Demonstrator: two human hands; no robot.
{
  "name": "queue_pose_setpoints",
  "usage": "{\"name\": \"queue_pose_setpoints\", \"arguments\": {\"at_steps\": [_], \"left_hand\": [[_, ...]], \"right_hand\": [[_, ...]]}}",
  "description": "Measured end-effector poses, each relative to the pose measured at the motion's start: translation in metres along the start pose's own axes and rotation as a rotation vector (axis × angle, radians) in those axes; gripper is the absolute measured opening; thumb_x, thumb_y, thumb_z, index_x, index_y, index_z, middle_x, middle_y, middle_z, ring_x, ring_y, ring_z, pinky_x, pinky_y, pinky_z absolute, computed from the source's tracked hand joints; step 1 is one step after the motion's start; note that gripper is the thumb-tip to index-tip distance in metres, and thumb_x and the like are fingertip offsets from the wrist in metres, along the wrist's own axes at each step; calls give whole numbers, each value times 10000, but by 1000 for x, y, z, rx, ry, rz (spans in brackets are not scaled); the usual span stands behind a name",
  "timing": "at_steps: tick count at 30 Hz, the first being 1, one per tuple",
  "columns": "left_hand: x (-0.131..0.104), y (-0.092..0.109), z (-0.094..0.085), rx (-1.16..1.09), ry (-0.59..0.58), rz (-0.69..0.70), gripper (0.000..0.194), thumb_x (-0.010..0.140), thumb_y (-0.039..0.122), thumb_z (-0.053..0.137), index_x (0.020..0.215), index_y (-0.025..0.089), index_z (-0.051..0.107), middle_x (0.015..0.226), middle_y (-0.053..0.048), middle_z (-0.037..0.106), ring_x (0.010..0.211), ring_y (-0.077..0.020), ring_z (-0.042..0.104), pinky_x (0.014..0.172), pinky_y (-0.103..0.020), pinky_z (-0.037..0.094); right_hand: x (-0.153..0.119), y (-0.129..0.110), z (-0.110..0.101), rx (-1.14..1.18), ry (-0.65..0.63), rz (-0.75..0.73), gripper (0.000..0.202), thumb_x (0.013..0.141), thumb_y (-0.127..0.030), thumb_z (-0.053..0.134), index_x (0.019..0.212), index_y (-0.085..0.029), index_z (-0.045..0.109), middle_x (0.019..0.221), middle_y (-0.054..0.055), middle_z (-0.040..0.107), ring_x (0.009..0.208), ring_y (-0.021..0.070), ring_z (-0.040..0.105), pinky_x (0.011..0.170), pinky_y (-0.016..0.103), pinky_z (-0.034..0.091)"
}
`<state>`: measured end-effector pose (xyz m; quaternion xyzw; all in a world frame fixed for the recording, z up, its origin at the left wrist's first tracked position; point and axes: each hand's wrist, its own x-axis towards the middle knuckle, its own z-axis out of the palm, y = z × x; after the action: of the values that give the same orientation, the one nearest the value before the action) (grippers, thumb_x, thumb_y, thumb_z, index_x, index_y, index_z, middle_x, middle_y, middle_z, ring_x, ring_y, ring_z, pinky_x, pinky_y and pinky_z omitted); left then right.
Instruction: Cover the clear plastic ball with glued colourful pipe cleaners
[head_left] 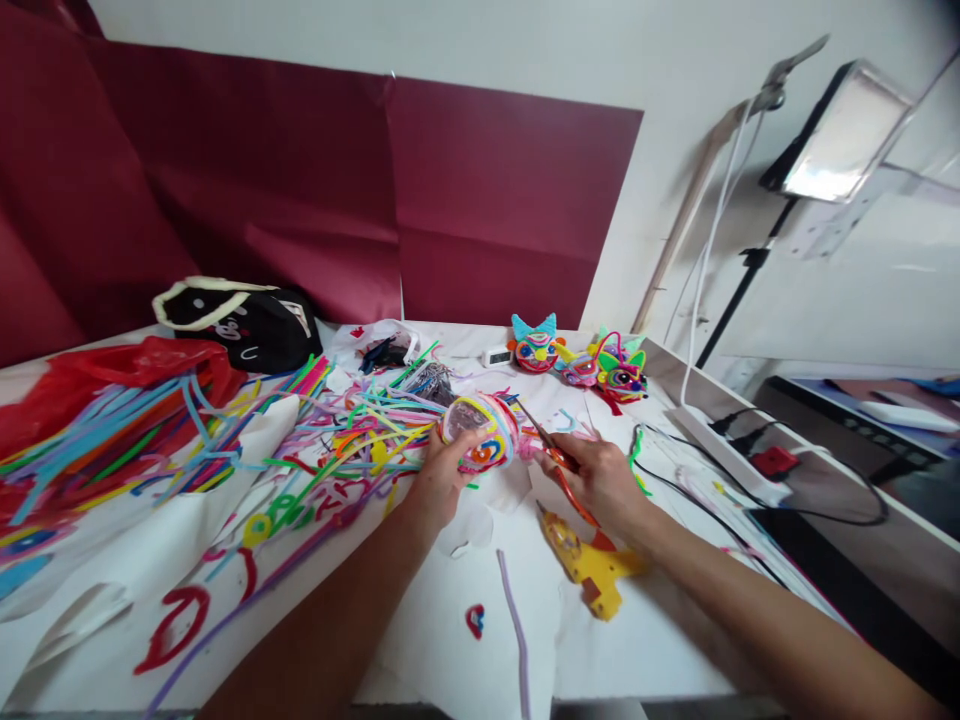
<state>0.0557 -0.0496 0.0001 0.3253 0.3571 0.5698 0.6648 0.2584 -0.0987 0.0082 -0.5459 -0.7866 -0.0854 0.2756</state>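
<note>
My left hand (442, 478) is closed around a round craft piece (491, 428) wrapped in bands of colourful pipe cleaners, with an orange and yellow spiral on its side. In my right hand (604, 482) is a pair of orange-handled scissors (568, 488), the blades pointing up and left beside the piece. Whether the blades touch it I cannot tell. Below the right hand lies a yellow glue gun (581, 562). A lilac pipe cleaner (514, 630) and a small red and blue curled piece (475, 621) rest on white paper nearer me.
Loose pipe cleaners (352, 430) and a red plastic bag (142, 365) cover the left side. Behind are a black pouch (262, 330) and several finished animal-faced crafts (535, 345). At right, a power strip (731, 455) with cables lies near a lamp (840, 130) on a stand.
</note>
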Motion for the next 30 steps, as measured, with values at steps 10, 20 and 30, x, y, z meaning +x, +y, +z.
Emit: {"name": "queue_pose_setpoints", "arguments": {"at_steps": [10, 20, 30], "left_hand": [[2, -2, -1, 15, -2, 4, 660, 548, 200, 844, 1118, 273, 521, 985, 7, 701, 868, -209, 714, 741, -332, 586], [0, 0, 2, 0, -23, 20, 655, 499, 194, 865, 1060, 244, 530, 930, 13, 708, 906, -224, 719, 814, -369, 582], [0, -3, 2, 34, -51, 30, 726, 520, 203, 872, 1145, 276, 511, 931, 14, 702, 876, -223, 723, 778, -357, 591]], "right_hand": [[-73, 76, -37, -246, -247, 391, 501, 927, -613, 429, 1034, -230, 735, 671, 77, 706, 606, 242, 657, 541, 301, 370], [-86, 93, -41, -291, -472, 456, 442, 823, -412, 620, 1223, -237, 688, 799, 100, 740, 750, 277, 696, 629, 314, 408], [-62, 71, -56, -102, -329, 247, 274, 884, -274, 573, 1117, -233, 712, 1049, 95, 710, 856, 223, 704, 712, 310, 507]]}}
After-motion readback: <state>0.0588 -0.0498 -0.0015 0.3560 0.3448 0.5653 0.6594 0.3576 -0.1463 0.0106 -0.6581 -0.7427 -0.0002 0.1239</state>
